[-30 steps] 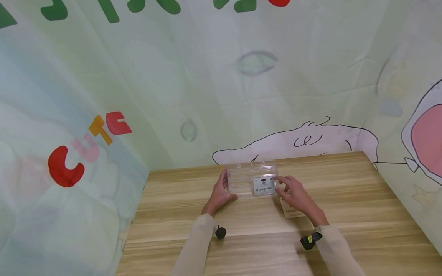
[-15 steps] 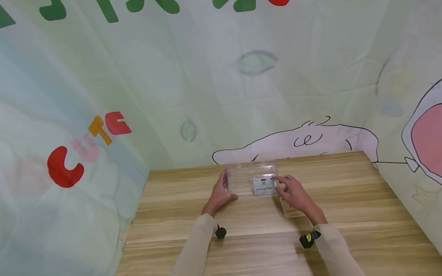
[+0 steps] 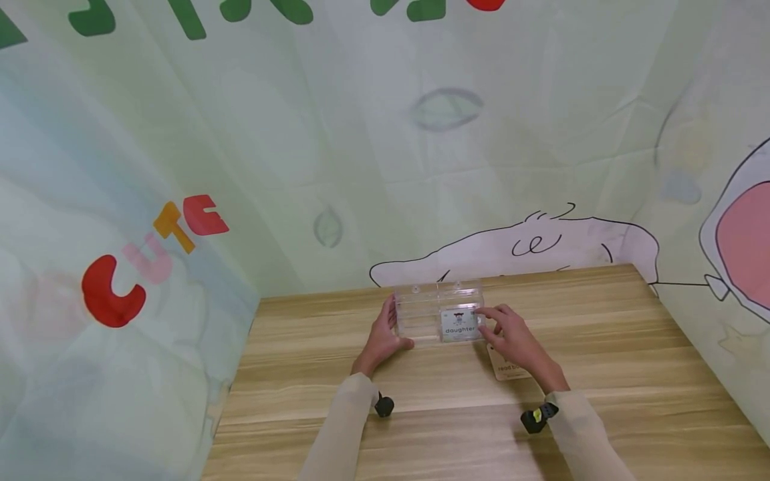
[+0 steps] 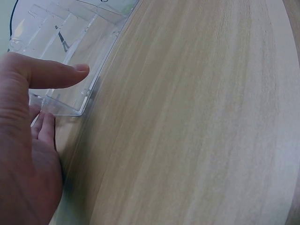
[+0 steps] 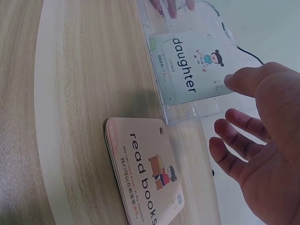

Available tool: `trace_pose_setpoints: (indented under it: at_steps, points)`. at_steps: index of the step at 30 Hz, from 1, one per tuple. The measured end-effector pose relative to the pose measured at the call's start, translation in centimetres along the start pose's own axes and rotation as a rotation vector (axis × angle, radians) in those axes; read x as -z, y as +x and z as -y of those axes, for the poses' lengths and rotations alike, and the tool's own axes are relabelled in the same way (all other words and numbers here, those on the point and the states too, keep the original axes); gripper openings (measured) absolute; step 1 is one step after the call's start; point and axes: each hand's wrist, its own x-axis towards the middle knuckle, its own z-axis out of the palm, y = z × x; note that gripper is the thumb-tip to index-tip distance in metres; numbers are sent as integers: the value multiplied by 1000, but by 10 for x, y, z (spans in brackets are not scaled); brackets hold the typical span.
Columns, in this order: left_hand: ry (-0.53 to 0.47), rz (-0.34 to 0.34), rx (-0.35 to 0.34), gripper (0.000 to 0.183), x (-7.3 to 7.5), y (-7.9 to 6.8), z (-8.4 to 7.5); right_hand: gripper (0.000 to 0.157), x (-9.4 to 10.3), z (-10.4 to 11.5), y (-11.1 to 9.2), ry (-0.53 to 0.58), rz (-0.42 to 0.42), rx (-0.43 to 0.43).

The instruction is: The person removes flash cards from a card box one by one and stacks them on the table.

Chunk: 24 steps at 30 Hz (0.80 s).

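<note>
A clear plastic card holder (image 3: 418, 318) with two compartments side by side stands near the table's back edge. My left hand (image 3: 383, 339) holds its left end, the thumb across the front and the fingers along the side, partly hidden. In the right compartment sits a pale "daughter" card (image 5: 187, 70) with a small cartoon figure; the left compartment holds no card. My right hand (image 3: 519, 342) is at the holder's right end. One fingertip rests at the card's upper right corner, and the other fingers (image 5: 234, 140) are loosely bent beside it.
A stack of "read books" cards (image 5: 145, 171) lies on the table just right of the holder, partly under my right hand in the head view. The wooden table (image 3: 337, 427) ends at a printed cloth backdrop (image 3: 337, 133) behind the holder.
Almost nothing moves. My right wrist shifts very slightly to the left, while the holder, the cards and my left hand stay in place.
</note>
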Motion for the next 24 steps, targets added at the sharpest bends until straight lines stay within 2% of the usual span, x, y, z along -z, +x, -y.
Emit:
trace_pose_setpoints:
  at_steps: [1, 8, 18, 20, 24]
  points:
    - [2, 6, 3, 119, 0, 0, -1, 40, 0, 1, 0, 3, -5, 1]
    - [6, 43, 3, 109, 10, -18, -45, 35, -1, 2, -1, 5, -31, 24]
    - [11, 43, -1, 108, 11, -19, -48, 28, -3, 0, 0, 16, -61, 82]
    - [15, 47, 2, 109, 10, -16, -44, 29, -4, 0, 0, 25, -59, 80]
    - [12, 32, 4, 115, 5, -6, -20, 29, -5, 1, 0, 62, -39, 58]
